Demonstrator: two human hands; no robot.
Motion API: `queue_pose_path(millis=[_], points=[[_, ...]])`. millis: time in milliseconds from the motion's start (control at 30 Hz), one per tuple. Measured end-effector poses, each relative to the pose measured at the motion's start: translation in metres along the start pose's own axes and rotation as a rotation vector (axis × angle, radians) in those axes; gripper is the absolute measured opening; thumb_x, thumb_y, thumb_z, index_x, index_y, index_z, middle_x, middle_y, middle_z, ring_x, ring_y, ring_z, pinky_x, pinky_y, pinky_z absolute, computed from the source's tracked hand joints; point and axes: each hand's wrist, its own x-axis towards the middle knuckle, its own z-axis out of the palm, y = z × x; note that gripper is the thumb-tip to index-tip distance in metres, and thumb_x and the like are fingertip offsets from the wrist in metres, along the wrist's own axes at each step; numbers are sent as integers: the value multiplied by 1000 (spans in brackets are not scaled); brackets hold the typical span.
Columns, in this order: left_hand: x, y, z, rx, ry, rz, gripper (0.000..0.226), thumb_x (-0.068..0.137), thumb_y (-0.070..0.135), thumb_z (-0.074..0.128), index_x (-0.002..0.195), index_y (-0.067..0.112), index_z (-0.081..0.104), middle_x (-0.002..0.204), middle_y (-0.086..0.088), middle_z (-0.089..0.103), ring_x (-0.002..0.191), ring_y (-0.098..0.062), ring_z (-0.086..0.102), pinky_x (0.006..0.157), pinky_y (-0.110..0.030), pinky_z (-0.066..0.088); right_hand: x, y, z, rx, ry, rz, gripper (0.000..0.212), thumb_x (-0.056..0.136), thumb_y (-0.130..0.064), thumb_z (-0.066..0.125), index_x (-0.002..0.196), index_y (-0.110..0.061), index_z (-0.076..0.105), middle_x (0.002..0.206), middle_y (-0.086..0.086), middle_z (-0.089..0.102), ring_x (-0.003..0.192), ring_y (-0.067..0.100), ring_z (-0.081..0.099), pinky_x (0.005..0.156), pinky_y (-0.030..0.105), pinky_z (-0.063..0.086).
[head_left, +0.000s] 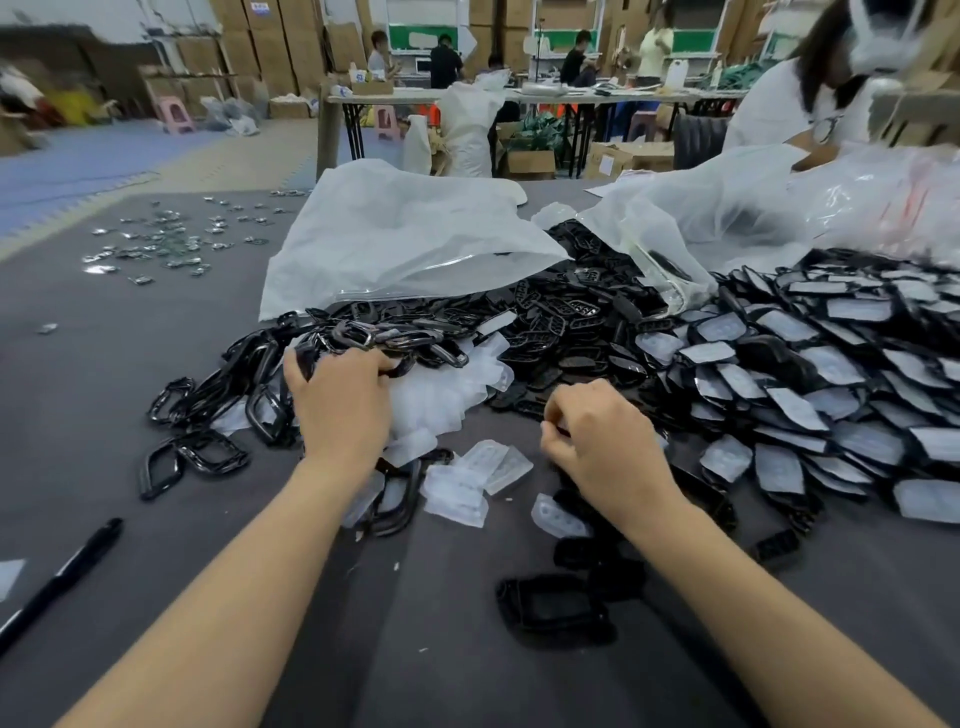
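Note:
My left hand (340, 402) reaches into a heap of glossy black frames (218, 400), its fingers curled round one frame at the heap's edge. Translucent white pads (457, 387) lie just right of that hand. Closer in, my right hand (605, 434) is curled over the table and pinches a small dark part at its fingertips; most of that part is hidden. To the right spreads a big pile of black shells fitted with white pads (789, 400). Black button plates (566, 312) lie behind, in the middle.
Two clear plastic bags (405, 234) (701, 223) lie open at the back of the grey table (104, 364). A black pen (67, 571) lies at front left, and a black shell (550, 605) at front centre. Small metal pieces (156, 244) are scattered far left. A person in white (800, 104) works at back right.

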Motion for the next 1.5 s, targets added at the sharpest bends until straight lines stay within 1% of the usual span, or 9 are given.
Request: queue_pose_path(millis=[100,267,367,433,533,667,1067,1267,1500], points=[[7,-11,2,20,14,80,22,95,23,55,111,25,70,113,3,68,115,-25,53,117,-47,5,-11,-4,-5,348,137,128,8,87,-10,62,83,-11,56,68,-4,59,59,11,53,59,28,44],[8,-6,-10,1,82,126,19,94,26,59,106,18,70,109,-3,67,114,-29,50,114,-45,15,-13,-4,-7,571,239,203,33,85,0,62,106,-23,52,77,-7,57,63,12,58,55,20,47],[-24,29,-23,-486,241,124,4,90,19,66,91,18,69,89,3,68,89,-21,61,93,-29,44,-16,-2,-5,802,206,320,35,88,2,59,109,-25,57,79,-2,61,66,12,69,63,25,57],[-57,65,-22,-967,48,-20,13,89,16,67,81,27,65,73,12,69,73,-8,65,68,-12,49,-16,0,-7,1022,179,408,27,89,3,59,99,-21,62,78,4,65,66,15,71,61,27,58],[-92,97,-5,-1354,-248,-221,19,90,8,64,90,27,67,78,7,75,75,-4,70,70,-24,56,-18,6,-12,1147,208,476,21,87,-1,64,87,-22,65,77,4,71,69,14,70,58,26,56],[-94,95,4,-1628,-354,-293,33,91,0,59,106,28,68,88,0,74,90,-13,71,72,-33,59,-18,14,-16,1202,207,533,14,87,-6,66,87,-19,67,77,1,72,67,11,68,49,22,50],[-85,89,12,-1704,-393,-245,30,93,-1,54,86,19,76,96,-8,74,90,-21,72,69,-29,58,-14,20,-17,1501,185,605,12,86,8,59,85,-3,64,72,1,71,69,14,70,64,18,55],[-85,90,12,-1675,-426,-203,17,78,18,68,90,24,79,95,-4,75,88,-17,72,70,-28,58,-13,18,-19,1582,162,724,3,79,1,64,80,-2,63,69,4,71,63,14,70,56,16,54],[-85,90,12,-1641,-407,-184,26,86,2,65,86,25,79,93,-2,75,86,-17,72,71,-28,58,-13,17,-19,1648,113,821,5,81,1,64,77,-1,60,67,6,70,58,13,68,53,16,53]])
